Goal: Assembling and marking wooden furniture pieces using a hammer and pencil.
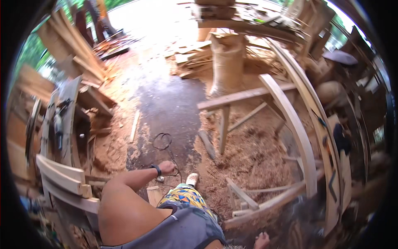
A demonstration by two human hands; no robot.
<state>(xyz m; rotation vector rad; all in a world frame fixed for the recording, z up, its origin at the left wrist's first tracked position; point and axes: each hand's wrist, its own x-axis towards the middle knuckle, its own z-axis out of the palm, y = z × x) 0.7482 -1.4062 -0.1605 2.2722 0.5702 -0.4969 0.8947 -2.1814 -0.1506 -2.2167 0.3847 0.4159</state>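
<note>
My left hand (pixel 168 167) reaches forward with its fingers curled, beside a looped black cord (pixel 162 140). Whether the fingers grip that cord or something else is too small to make out. A small block (pixel 160 178) sits just below the wrist, near an upright board (pixel 154 195). Low at the right, my right hand (pixel 261 240) is partly in view with curled fingers; what it holds, if anything, is hidden. My sandalled foot (pixel 192 179) is on the floor near the cord.
A wooden trestle (pixel 244 96) with a curved plank (pixel 290 124) stands over shavings at the right. Stacked curved boards (pixel 64 174) and tools are at the left. A tall sack (pixel 226 66) and lumber piles surround a dark floor strip (pixel 166 103) running toward the bright opening.
</note>
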